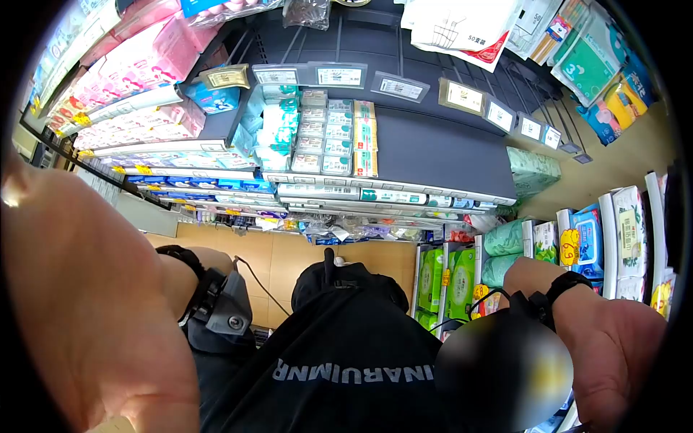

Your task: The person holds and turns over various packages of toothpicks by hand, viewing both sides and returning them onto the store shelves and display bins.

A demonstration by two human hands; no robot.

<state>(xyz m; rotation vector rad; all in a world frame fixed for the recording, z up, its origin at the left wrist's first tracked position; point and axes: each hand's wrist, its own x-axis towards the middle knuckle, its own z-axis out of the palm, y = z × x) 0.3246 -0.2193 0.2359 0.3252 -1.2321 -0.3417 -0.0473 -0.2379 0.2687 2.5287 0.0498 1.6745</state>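
Note:
My left hand (97,303) looms large and close to the camera at the left, and its fingers run out of view at the bottom. A black strap with a grey device (229,307) sits on that wrist. At the lower right is my right hand (613,353), its palm partly showing and its fingers cut off by the dark rim. Its wrist also wears a black strap (567,285), with a cable leading from it. Neither hand visibly holds anything. Nearest the right hand are packs of wipes (588,238) on the side shelf.
Ahead stands a shelf (440,144) with small boxed packs (323,137) and hanging price tags. Pink tissue packs (137,65) fill the left side. Green tissue packs (460,285) stand at right. Tiled floor (274,256) shows below. A blurred round patch covers part of the lower right.

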